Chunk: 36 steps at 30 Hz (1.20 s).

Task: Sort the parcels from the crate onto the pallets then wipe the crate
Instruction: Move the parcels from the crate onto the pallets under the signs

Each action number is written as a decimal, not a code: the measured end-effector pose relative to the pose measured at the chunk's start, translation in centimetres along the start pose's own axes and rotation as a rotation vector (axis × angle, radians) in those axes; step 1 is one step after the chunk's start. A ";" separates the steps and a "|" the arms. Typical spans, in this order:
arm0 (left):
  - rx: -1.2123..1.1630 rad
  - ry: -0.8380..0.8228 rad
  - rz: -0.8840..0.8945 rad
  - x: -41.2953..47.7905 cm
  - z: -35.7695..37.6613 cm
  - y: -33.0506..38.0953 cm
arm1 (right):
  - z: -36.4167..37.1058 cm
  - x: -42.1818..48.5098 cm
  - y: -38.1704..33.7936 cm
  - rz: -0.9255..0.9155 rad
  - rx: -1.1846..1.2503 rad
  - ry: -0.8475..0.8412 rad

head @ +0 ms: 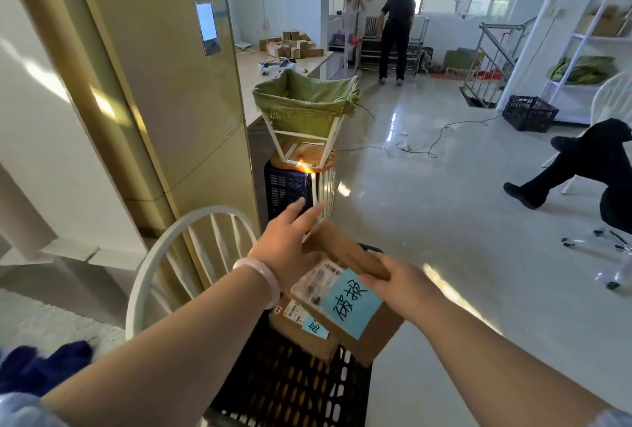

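progress: early-to-mid by my read; at least two parcels not yet sorted, no pallet in view, wipe not begun
done: cannot tell how many parcels are already out; the crate [294, 389] floor looks bare on the near side
left: place the held box, clear the second box, then wipe the crate
box: brown carton [349, 293], tilted, lifted above the far end of the crate, held between both hands
box look: white shipping label on top face, big blue note [352, 303] with handwritten characters beside it; cardboard looks clean, edges square, no crushing seen
box 2: smaller carton [301, 327] under and left of the held one, lying in the crate, own label and small blue note; partly hidden
crate: black plastic lattice, open top, at bottom centre just in front of the person; dirt not readable from here
left hand: [290, 245] flat against the box's far-left side, fingers spread and extended past the edge, pressing not wrapping; pale bangle [263, 272] on wrist
right hand: [396, 283] clamped on the box's right top edge, thumb on top, fingers beneath hidden
grip: two-hand squeeze, box carried between the palms
nearby: white chair [171, 255] just left of the crate; green-lined bin [304, 101] on a stool ahead; second black crate [530, 112] far right; two other people in the room, well apart
risk: left palm only presses, so a tilted box might slip
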<state>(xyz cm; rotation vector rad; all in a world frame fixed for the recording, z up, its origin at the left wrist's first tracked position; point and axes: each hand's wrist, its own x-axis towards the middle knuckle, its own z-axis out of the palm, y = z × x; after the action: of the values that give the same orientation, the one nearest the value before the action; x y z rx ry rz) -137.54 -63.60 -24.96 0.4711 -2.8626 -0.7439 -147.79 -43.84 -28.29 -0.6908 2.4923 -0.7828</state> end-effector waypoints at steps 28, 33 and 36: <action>-0.634 0.213 -0.389 -14.9 -3.5 -13.9 | 11.5 -2.0 -16.6 -0.428 -0.248 -0.183; -0.609 0.316 -0.480 -22.6 -7.7 -19.2 | 18.5 -4.4 -23.4 -0.541 -0.191 -0.241; -0.573 0.409 -0.544 -28.0 -10.4 -22.3 | 23.3 -7.1 -27.8 -0.602 -0.208 -0.278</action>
<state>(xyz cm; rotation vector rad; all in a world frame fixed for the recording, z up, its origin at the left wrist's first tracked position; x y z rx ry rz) -103.10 -77.31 -28.75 1.1565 -2.0217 -1.3079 -120.79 -69.01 -26.65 -1.5526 2.1360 -0.5650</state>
